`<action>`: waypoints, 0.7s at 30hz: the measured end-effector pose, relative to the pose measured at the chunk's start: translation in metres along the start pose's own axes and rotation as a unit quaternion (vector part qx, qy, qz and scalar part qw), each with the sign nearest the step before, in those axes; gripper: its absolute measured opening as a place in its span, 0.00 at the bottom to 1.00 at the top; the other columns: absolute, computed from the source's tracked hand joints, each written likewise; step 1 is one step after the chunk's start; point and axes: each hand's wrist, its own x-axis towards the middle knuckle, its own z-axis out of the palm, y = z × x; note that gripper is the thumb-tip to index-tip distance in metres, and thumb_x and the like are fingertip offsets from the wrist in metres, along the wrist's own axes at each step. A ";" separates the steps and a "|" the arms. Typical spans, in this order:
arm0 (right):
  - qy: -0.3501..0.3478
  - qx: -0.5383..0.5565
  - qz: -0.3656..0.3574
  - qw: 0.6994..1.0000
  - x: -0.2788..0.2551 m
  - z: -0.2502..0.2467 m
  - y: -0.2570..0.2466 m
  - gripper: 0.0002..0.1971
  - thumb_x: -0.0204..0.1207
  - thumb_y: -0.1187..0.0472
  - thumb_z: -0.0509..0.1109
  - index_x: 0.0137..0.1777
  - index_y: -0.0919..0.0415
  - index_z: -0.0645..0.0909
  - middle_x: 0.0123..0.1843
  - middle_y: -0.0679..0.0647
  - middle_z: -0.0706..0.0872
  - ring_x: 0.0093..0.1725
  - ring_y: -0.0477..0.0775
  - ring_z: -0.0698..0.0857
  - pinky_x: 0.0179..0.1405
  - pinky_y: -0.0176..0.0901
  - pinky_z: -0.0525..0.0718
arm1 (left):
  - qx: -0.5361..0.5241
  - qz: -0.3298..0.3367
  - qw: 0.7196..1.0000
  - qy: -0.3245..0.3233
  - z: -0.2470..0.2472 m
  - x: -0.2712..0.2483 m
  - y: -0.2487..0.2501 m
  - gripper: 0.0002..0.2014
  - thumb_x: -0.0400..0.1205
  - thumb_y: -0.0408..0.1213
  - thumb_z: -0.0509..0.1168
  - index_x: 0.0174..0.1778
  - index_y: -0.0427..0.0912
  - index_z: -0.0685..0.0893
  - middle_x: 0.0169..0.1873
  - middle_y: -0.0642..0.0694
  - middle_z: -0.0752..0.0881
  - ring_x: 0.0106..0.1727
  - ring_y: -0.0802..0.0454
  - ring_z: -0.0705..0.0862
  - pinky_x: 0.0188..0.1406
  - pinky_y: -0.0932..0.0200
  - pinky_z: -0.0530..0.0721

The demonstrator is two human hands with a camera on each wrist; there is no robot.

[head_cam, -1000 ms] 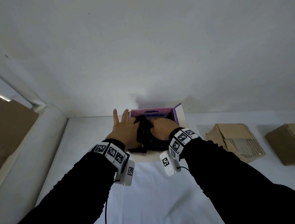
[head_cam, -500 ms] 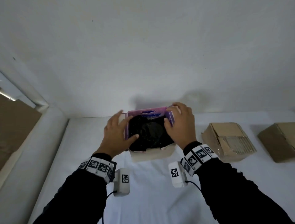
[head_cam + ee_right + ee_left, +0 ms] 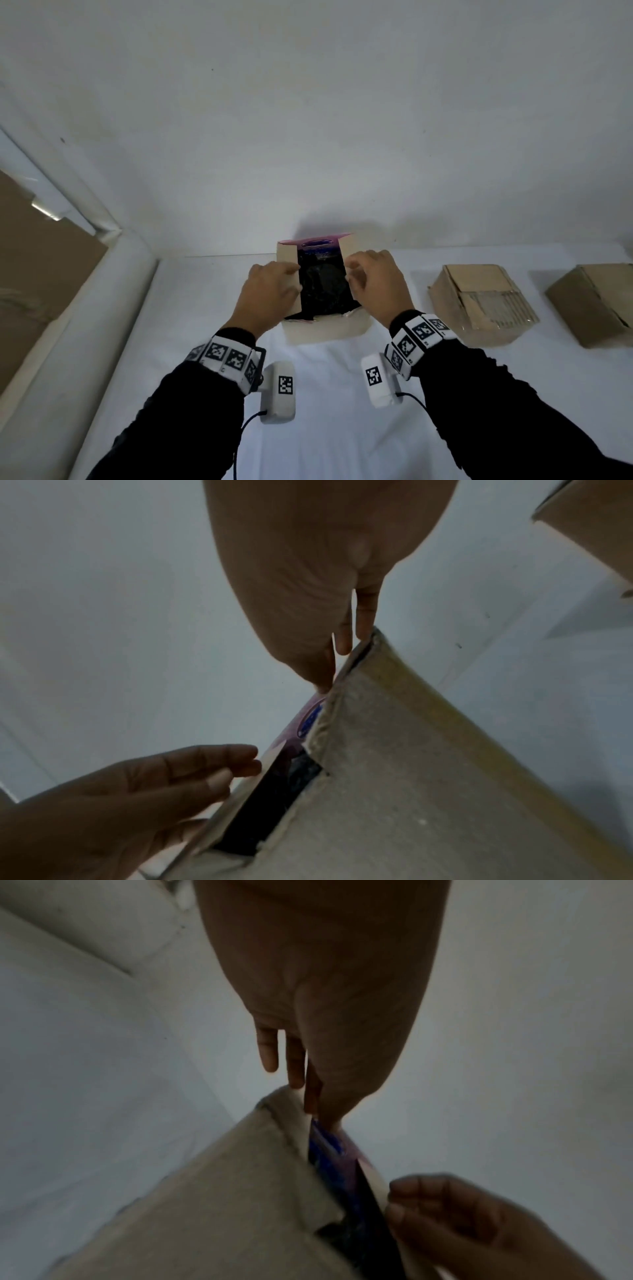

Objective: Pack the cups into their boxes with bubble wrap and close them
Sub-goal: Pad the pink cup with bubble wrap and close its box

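Three cardboard boxes sit on the white table (image 3: pixel 342 394), set against a pale wall. Nearest: open box (image 3: pixel 325 330), its side flaps half folded inward and a purple printed back flap (image 3: pixel 315 242) standing up at the far edge. Dark wrapped bundle (image 3: pixel 322 287) fills the inside, presumably a cup in its wrap; the cup itself cannot be made out.

Left hand (image 3: pixel 270 294): fingers curled over the left side flap (image 3: pixel 289 270), thumb under its edge, pinching it and bringing it over the opening. Right hand (image 3: pixel 375 284): fingers bent over the right side flap (image 3: pixel 394 750), holding its inner edge. The gap between the two flaps is wide and the bundle shows through it.

To the right, well apart: second box (image 3: pixel 479 301) with flaps folded down, looks closed. Third box (image 3: pixel 596 301) at the frame edge, also looks shut, though partly cut off.

Progress, as judged: packing of this box seems finished; closing is in hand. Left to do: press the side flaps flat, bring down the purple flap, tuck it. Loose cups or spare bubble wrap: none in view.
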 end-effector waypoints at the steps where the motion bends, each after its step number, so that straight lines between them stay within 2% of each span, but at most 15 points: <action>1: -0.017 -0.026 -0.005 0.999 0.000 0.001 0.003 0.10 0.74 0.65 0.71 0.54 0.55 0.84 0.54 0.51 0.83 0.57 0.55 0.76 0.49 0.51 0.83 | 0.079 0.012 0.997 -0.013 0.006 -0.003 0.000 0.20 0.81 0.40 0.66 0.70 0.52 0.78 0.69 0.51 0.79 0.67 0.46 0.72 0.65 0.50 0.75; 3: -0.032 -0.047 -0.006 0.998 -0.003 0.003 0.009 0.14 0.70 0.66 0.74 0.55 0.54 0.83 0.62 0.53 0.78 0.60 0.57 0.74 0.50 0.49 0.83 | 0.154 0.019 0.988 -0.023 0.018 -0.011 -0.003 0.22 0.81 0.42 0.65 0.73 0.56 0.75 0.79 0.51 0.66 0.75 0.44 0.63 0.70 0.46 0.69; 5: -0.045 -0.032 0.011 0.998 -0.006 0.003 0.011 0.15 0.70 0.67 0.74 0.56 0.53 0.82 0.68 0.52 0.71 0.59 0.53 0.76 0.46 0.45 0.82 | 0.110 -0.002 0.993 -0.037 0.027 -0.015 -0.007 0.23 0.82 0.37 0.64 0.74 0.55 0.74 0.83 0.49 0.57 0.79 0.40 0.59 0.73 0.42 0.68; 6: -0.050 -0.022 0.017 0.998 -0.007 0.002 0.011 0.15 0.71 0.67 0.74 0.56 0.53 0.82 0.69 0.51 0.70 0.57 0.51 0.77 0.43 0.43 0.81 | 0.074 -0.002 0.996 -0.046 0.029 -0.016 -0.010 0.24 0.82 0.34 0.63 0.74 0.53 0.74 0.84 0.47 0.55 0.79 0.38 0.61 0.72 0.42 0.70; 8: -0.043 -0.041 0.000 0.998 -0.009 -0.001 0.007 0.11 0.69 0.65 0.76 0.50 0.53 0.82 0.66 0.51 0.73 0.57 0.52 0.76 0.45 0.46 0.81 | 0.049 0.004 0.997 -0.064 0.030 -0.015 -0.012 0.24 0.82 0.31 0.62 0.74 0.49 0.74 0.84 0.45 0.53 0.75 0.37 0.68 0.70 0.45 0.74; 10: -0.042 -0.097 -0.047 0.993 -0.014 -0.004 0.000 0.05 0.68 0.56 0.77 0.40 0.51 0.82 0.58 0.49 0.76 0.58 0.55 0.74 0.51 0.52 0.80 | 0.064 -0.005 0.995 -0.071 0.027 -0.014 -0.010 0.23 0.82 0.33 0.62 0.74 0.49 0.73 0.84 0.45 0.53 0.73 0.36 0.71 0.68 0.42 0.76; 12: -0.079 -0.162 -0.078 0.981 -0.023 -0.003 -0.005 0.13 0.70 0.42 0.70 0.33 0.49 0.82 0.55 0.47 0.76 0.59 0.55 0.72 0.56 0.54 0.74 | 0.080 -0.008 0.995 -0.063 0.023 -0.016 -0.007 0.21 0.83 0.36 0.63 0.73 0.52 0.74 0.83 0.47 0.55 0.72 0.37 0.72 0.66 0.40 0.77; 14: -0.093 -0.219 -0.089 0.967 -0.033 0.001 -0.007 0.22 0.73 0.34 0.61 0.32 0.49 0.86 0.55 0.47 0.78 0.61 0.56 0.73 0.59 0.57 0.71 | 0.076 0.005 0.996 -0.050 0.023 -0.020 -0.005 0.19 0.84 0.37 0.62 0.70 0.56 0.76 0.83 0.47 0.58 0.73 0.39 0.70 0.67 0.40 0.75; 17: -0.099 -0.240 -0.066 0.963 -0.040 0.010 -0.007 0.24 0.75 0.35 0.61 0.34 0.50 0.89 0.61 0.48 0.79 0.68 0.58 0.70 0.67 0.64 0.63 | 0.072 0.032 0.995 -0.055 0.024 -0.026 -0.003 0.18 0.85 0.36 0.58 0.65 0.64 0.80 0.82 0.48 0.60 0.77 0.41 0.63 0.71 0.39 0.69; 19: -0.131 -0.201 -0.014 0.971 -0.042 0.015 -0.013 0.22 0.77 0.36 0.63 0.37 0.50 0.90 0.68 0.45 0.75 0.76 0.55 0.60 0.72 0.66 0.52 | 0.082 0.034 0.993 -0.078 0.025 -0.028 -0.004 0.19 0.86 0.36 0.58 0.64 0.65 0.81 0.82 0.48 0.59 0.78 0.41 0.60 0.73 0.39 0.68; 21: -0.148 -0.152 0.047 0.976 -0.043 0.018 -0.019 0.19 0.78 0.39 0.65 0.40 0.50 0.90 0.72 0.42 0.69 0.79 0.50 0.51 0.74 0.66 0.45 | 0.094 0.016 0.990 -0.100 0.024 -0.027 -0.005 0.19 0.86 0.37 0.57 0.67 0.65 0.80 0.83 0.49 0.57 0.79 0.41 0.61 0.74 0.39 0.67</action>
